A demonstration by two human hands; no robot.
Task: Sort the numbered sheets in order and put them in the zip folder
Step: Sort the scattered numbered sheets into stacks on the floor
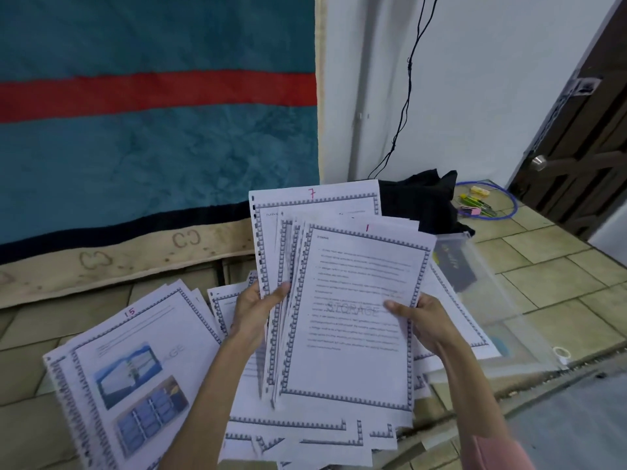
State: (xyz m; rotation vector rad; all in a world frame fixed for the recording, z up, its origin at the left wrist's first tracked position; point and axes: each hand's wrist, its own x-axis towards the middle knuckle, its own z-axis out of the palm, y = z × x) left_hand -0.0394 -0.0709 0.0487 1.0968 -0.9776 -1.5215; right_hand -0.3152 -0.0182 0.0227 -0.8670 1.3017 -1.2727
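I hold a fanned stack of numbered sheets (353, 300) upright in front of me. The front sheet bears a red 1 and the word STORAGE; the rearmost visible sheet (315, 198) bears a red 7. My left hand (254, 313) grips the stack's left edge. My right hand (424, 320) grips the front sheet's right edge, thumb on the page. On the floor at the left lies a pile topped by sheet 15 (135, 368). More loose sheets (305, 432) lie under my arms. The clear zip folder (492, 283) lies on the floor to the right, partly under sheets.
A blue blanket with a red stripe (152, 113) hangs over a mattress on the left. A black cloth (420, 198) lies behind the sheets. Small stationery and a blue cable loop (481, 201) sit by a dark door (583, 147). A tape roll (561, 352) rests near the folder.
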